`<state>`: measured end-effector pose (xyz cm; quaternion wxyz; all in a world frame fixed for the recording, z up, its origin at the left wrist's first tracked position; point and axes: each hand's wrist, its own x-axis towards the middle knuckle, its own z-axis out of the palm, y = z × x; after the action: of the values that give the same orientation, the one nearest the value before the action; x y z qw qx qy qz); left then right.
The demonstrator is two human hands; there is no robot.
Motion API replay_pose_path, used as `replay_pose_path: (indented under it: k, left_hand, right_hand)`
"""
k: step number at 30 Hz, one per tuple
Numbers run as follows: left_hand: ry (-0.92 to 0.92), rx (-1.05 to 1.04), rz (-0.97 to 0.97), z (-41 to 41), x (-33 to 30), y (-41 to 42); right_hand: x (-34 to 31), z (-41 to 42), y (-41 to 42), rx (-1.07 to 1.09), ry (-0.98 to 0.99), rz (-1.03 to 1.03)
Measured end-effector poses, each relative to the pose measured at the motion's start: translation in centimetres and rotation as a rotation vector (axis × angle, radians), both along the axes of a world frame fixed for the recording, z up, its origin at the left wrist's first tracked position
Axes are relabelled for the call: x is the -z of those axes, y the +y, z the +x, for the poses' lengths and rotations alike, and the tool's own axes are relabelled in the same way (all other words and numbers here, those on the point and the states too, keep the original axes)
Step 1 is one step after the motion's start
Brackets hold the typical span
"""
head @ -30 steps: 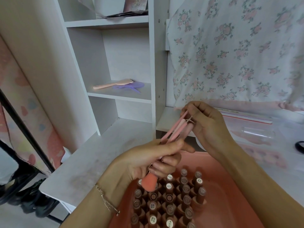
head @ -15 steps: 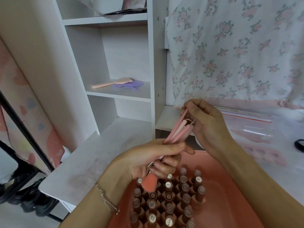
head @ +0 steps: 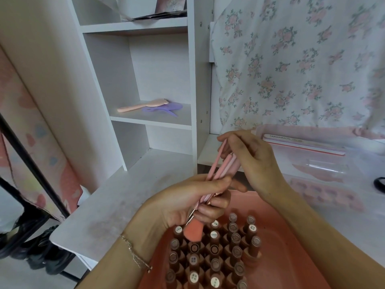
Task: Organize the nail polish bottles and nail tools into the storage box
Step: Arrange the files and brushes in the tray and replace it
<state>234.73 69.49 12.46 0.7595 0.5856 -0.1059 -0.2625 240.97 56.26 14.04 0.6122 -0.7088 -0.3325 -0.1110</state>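
My left hand (head: 193,197) grips a bundle of pink nail brushes (head: 220,170) near their lower ends, and one fluffy coral brush head (head: 192,231) points down. My right hand (head: 250,157) pinches the upper ends of the same handles. Both hands hover over a pink storage box (head: 291,257). Inside it, several brown nail polish bottles (head: 214,253) stand upright in tight rows under the brush head.
A white desk (head: 116,203) extends to the left, with white shelving (head: 145,80) behind it holding a pink hairbrush (head: 143,105) and a purple comb (head: 166,107). On the right lie a long nail file (head: 302,143) and a clear plastic bag (head: 325,170). Floral cloth (head: 302,59) hangs behind.
My right hand's fingers have shifted along the handle tops, drawing the brushes closer together. My left hand holds its place over the bottles.
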Motion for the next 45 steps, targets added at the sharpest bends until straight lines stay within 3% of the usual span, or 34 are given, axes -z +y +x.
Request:
replay_pose_path:
  k: [10, 13, 17, 21, 26, 32, 40, 45]
  left_hand:
    - [0.002, -0.078, -0.084, 0.3, 0.2, -0.2]
    - [0.003, -0.14, -0.131, 0.5, 0.4, -0.1]
    - [-0.047, -0.442, -0.406, 1.0, 0.1, 0.1]
    - [-0.093, -0.79, -0.609, 1.3, -0.7, 0.7]
    - [-0.214, -0.871, -0.575, 0.9, -1.9, 0.4]
    - [-0.263, -0.889, -0.498, 1.1, -3.7, -0.6]
    - [-0.118, -0.822, -0.038, 4.0, -5.6, -3.7]
    - [-0.021, -0.78, 0.041, 6.6, -6.0, -5.6]
  right_hand:
    - [0.2, -0.2, -0.1, -0.014, -0.026, -0.117]
    - [0.3, 0.0, -0.2, -0.024, 0.02, -0.027]
    - [0.1, -0.2, -0.1, 0.037, 0.011, 0.168]
    - [-0.2, -0.2, 0.0, 0.159, 0.039, 0.098]
    - [-0.8, -1.4, 0.8, -0.049, 0.085, -0.375]
    - [-2.9, -2.1, 0.4, -0.13, 0.105, -0.346]
    - [-6.8, 2.7, -7.0, 0.173, 0.0, -0.402]
    - [-7.2, 8.0, -14.8, 0.346, 0.036, -0.585]
